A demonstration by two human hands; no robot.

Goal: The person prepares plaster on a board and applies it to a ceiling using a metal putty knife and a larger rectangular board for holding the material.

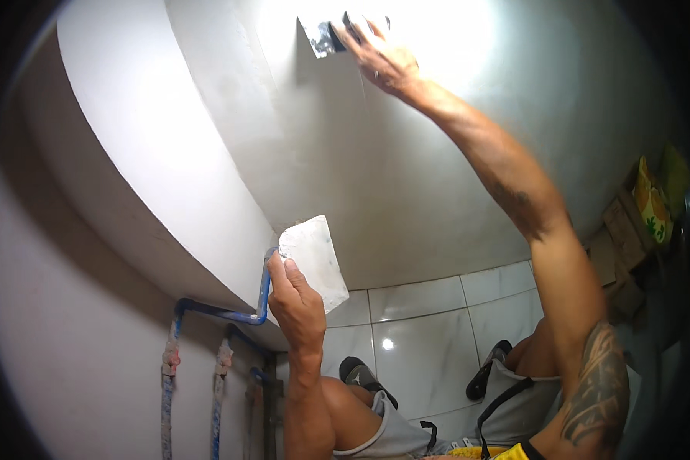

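Up at the top of the view, my right hand (383, 57) is closed over the dark handle of a plastering trowel (322, 40). Its flat metal blade, smeared in spots, lies against or very close to the bright wall; the exact contact is washed out by glare. Lower down, my left hand (295, 303) grips a white, flat board (314, 264) with one rounded corner and a rough, plaster-coated edge. My thumb lies along the board, and its underside is hidden. The board sits beside the wall corner, close to a blue pipe.
Blue pipes (218, 310) with crusted fittings bend along the left wall below a white boxed ledge (146, 138). Grey wall (406, 199) rises from a white tiled floor (422, 345). Cardboard boxes (625, 230) and a yellow patterned bag (652, 203) stand at the right.
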